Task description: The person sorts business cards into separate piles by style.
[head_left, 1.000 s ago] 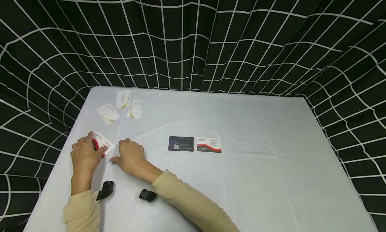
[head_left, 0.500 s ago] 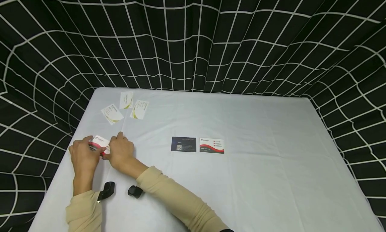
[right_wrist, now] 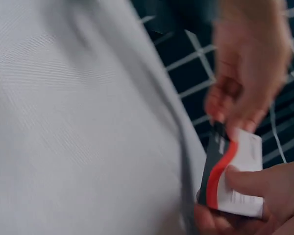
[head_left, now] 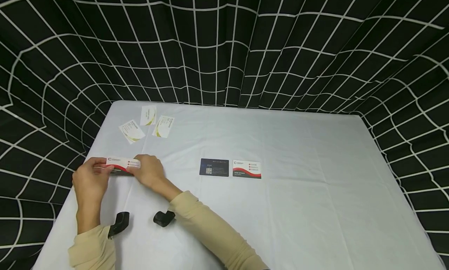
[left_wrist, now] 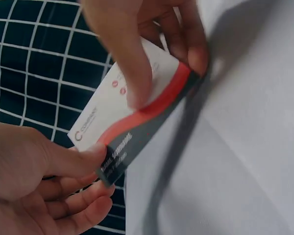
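Note:
A business card (head_left: 119, 161), white with a red wave and a dark lower band, is held up at the left side of the table. My left hand (head_left: 90, 180) pinches its logo end, thumb on the printed face. Gripping the opposite end is my right hand (head_left: 151, 172), its thumb lying across the print. In the left wrist view the card (left_wrist: 137, 120) slants between both hands, with the left hand (left_wrist: 29, 166) at the lower left. The right wrist view shows the card (right_wrist: 220, 176) and the right hand (right_wrist: 279, 196) at its lower end.
A dark card with a QR code (head_left: 214, 167) and a white-and-red card (head_left: 247, 169) lie side by side mid-table. White-and-gold cards (head_left: 131, 131), (head_left: 149, 115), (head_left: 163, 126) lie at the back left. A white cloth covers the table (head_left: 298, 207); black gridded curtain (head_left: 224, 48) surrounds it.
The right hand has come left and taken hold of the card's right end. The card has turned level and tilted up to face the head camera.

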Available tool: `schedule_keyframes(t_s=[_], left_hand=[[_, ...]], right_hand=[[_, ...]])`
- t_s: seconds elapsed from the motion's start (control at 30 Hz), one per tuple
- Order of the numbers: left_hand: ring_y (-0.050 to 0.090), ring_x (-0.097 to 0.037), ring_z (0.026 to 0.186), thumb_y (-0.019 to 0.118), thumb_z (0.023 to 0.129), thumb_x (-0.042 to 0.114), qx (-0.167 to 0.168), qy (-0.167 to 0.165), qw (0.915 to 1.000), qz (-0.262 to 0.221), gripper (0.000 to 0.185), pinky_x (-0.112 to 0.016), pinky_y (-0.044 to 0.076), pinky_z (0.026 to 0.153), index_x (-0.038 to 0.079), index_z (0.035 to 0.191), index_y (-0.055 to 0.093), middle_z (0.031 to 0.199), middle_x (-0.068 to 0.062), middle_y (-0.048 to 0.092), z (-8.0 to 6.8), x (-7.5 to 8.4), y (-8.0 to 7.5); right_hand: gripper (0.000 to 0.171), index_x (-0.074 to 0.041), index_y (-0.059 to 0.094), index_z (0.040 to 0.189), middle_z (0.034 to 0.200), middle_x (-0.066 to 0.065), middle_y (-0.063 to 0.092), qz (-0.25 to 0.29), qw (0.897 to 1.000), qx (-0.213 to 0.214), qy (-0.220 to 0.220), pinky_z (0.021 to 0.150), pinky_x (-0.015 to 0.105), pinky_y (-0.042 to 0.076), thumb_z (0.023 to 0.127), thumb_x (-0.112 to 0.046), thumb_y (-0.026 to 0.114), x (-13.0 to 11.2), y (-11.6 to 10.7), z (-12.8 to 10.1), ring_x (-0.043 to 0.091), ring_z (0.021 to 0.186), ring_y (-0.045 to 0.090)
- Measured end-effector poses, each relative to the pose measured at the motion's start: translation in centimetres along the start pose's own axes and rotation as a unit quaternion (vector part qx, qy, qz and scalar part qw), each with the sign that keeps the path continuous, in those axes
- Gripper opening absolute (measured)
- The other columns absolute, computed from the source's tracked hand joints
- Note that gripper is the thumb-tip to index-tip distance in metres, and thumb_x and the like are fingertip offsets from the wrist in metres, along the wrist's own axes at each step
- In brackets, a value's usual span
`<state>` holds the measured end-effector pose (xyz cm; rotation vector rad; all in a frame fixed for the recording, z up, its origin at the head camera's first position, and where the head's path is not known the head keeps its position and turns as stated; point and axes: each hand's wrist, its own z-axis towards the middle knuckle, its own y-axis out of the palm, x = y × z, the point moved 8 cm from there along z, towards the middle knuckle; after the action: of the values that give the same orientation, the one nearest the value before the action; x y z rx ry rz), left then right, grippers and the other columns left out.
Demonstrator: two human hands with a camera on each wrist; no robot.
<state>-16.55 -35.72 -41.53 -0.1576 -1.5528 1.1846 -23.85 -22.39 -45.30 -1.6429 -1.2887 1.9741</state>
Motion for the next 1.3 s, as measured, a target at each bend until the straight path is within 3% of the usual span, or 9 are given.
schedule_keyframes(t_s=[0.1,0.17,0.27,0.5,0.63,0.73,0.97,1.13,1.3], left_hand=[[0.039,0.015,0.060,0.072,0.087,0.003,-0.024,-0.007,0.9996,-0.010,0.026,-0.018,0.036,0.054,-0.008,0.110,0.067,0.096,-0.025,0.070,-0.2,0.6,0.7],[0.042,0.013,0.059,0.072,0.087,0.004,-0.041,-0.007,0.9990,-0.020,0.025,-0.015,0.036,0.052,-0.008,0.109,0.067,0.094,-0.024,0.070,-0.4,1.3,1.4],[0.046,0.010,0.058,0.072,0.087,0.005,-0.070,0.004,0.9969,-0.035,0.024,-0.014,0.038,0.051,-0.008,0.107,0.067,0.091,-0.023,0.070,-0.9,2.6,2.7],[0.057,-0.011,0.061,0.074,0.086,0.011,-0.113,0.052,0.9910,-0.050,0.019,-0.025,0.039,0.053,-0.005,0.097,0.073,0.083,-0.018,0.073,-2.4,7.2,7.1],[0.061,-0.023,0.065,0.076,0.085,0.015,-0.139,0.076,0.9862,-0.049,0.016,-0.032,0.040,0.057,-0.001,0.089,0.076,0.076,-0.013,0.072,-3.7,9.8,10.0],[0.062,-0.023,0.063,0.076,0.084,0.018,-0.165,0.090,0.9809,-0.052,0.016,-0.033,0.042,0.057,0.003,0.083,0.076,0.072,-0.008,0.071,-5.0,11.8,12.3],[0.057,-0.015,0.052,0.077,0.084,0.021,-0.204,0.138,0.9681,-0.045,0.019,-0.030,0.042,0.048,0.004,0.076,0.075,0.061,-0.001,0.066,-7.9,16.2,16.6],[0.055,-0.014,0.049,0.078,0.084,0.023,-0.212,0.154,0.9647,-0.024,0.021,-0.030,0.041,0.047,0.006,0.072,0.074,0.060,0.000,0.064,-9.4,18.0,18.8],[0.052,-0.013,0.048,0.079,0.083,0.022,-0.223,0.197,0.9547,0.002,0.024,-0.031,0.040,0.048,0.008,0.065,0.071,0.059,-0.001,0.064,-10.5,19.9,20.6]], right_hand=[[0.016,-0.011,0.075,0.096,0.070,-0.007,0.064,0.130,0.991,0.005,0.018,0.051,0.014,0.035,0.085,-0.022,0.076,2.0,-1.8,-0.1,0.001,0.055,0.048],[0.016,-0.005,0.073,0.096,0.068,-0.004,0.065,0.194,0.981,0.010,0.030,0.050,0.013,0.037,0.083,-0.014,0.078,3.4,-3.2,-0.1,0.002,0.052,0.052],[0.022,0.001,0.071,0.098,0.071,0.000,0.068,0.248,0.967,0.014,0.056,0.048,0.014,0.040,0.081,-0.008,0.080,5.6,-5.2,-0.5,0.006,0.050,0.059],[0.028,0.002,0.071,0.104,0.078,0.004,0.070,0.247,0.963,0.048,0.094,0.055,0.016,0.045,0.081,-0.011,0.080,11.4,-10.0,-3.2,0.004,0.053,0.059],[0.029,0.001,0.072,0.106,0.080,0.007,0.071,0.243,0.961,0.065,0.115,0.056,0.018,0.047,0.082,-0.012,0.080,14.9,-12.6,-5.1,0.009,0.056,0.065],[0.029,0.002,0.072,0.105,0.080,0.008,0.072,0.243,0.956,0.080,0.141,0.058,0.019,0.049,0.082,-0.013,0.080,17.7,-14.3,-6.7,0.010,0.061,0.067],[0.024,0.005,0.071,0.100,0.077,0.010,0.070,0.284,0.929,0.109,0.208,0.058,0.027,0.056,0.083,-0.010,0.078,22.8,-17.2,-10.5,0.013,0.056,0.067],[0.022,0.003,0.073,0.091,0.071,0.009,0.070,0.242,0.936,0.125,0.225,0.053,0.027,0.054,0.083,-0.016,0.079,24.7,-19.0,-12.4,0.014,0.052,0.065],[0.023,-0.002,0.075,0.082,0.063,0.005,0.068,0.167,0.946,0.130,0.244,0.052,0.024,0.047,0.083,-0.025,0.079,26.7,-20.2,-14.0,0.012,0.052,0.061]])
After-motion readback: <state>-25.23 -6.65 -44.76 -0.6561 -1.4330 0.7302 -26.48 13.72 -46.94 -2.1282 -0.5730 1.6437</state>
